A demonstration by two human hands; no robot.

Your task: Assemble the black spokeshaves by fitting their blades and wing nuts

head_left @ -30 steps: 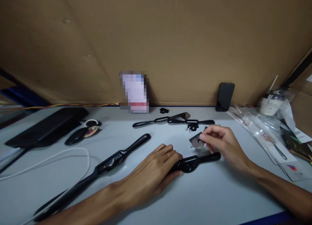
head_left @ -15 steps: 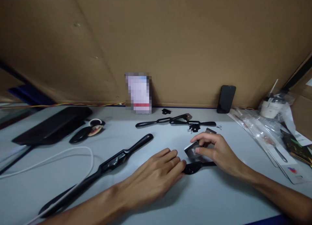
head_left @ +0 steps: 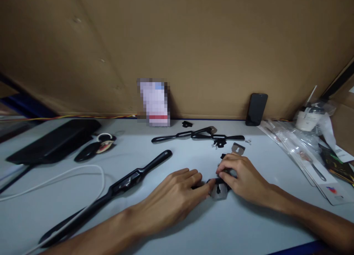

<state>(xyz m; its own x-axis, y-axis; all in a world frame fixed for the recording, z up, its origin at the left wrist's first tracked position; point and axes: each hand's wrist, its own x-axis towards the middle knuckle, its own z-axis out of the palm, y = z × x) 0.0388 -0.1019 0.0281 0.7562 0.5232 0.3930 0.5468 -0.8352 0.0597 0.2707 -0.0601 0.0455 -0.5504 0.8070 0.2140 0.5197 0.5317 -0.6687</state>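
My left hand point(head_left: 181, 194) is closed around one end of a black metal spokeshave body point(head_left: 219, 181), low over the table. A grey blade point(head_left: 219, 193) with a keyhole slot lies against that body, facing me. My right hand point(head_left: 240, 175) is closed in a pinch at the body's other side; its fingers hide what they grip. Just beyond it, a small black piece point(head_left: 222, 156) peeks out, and another slotted blade point(head_left: 238, 149) lies flat. Farther back are a black cap piece point(head_left: 220, 143), a wing screw point(head_left: 248, 142) and two more spokeshave bodies point(head_left: 166, 139) point(head_left: 232, 138).
A larger black spokeshave point(head_left: 129, 181) lies at left, crossed by a white cable point(head_left: 83, 166). Behind are a black case point(head_left: 52, 140), keys point(head_left: 91, 150), a blurred screen point(head_left: 155, 104) and a phone point(head_left: 256, 109). Plastic-packed tools point(head_left: 306, 159) and a cup point(head_left: 308, 118) sit at right.
The blade that my right hand held above the body now lies against it. My right hand has come down closer to my left, and the other slotted blade shows more fully. The view shifted slightly.
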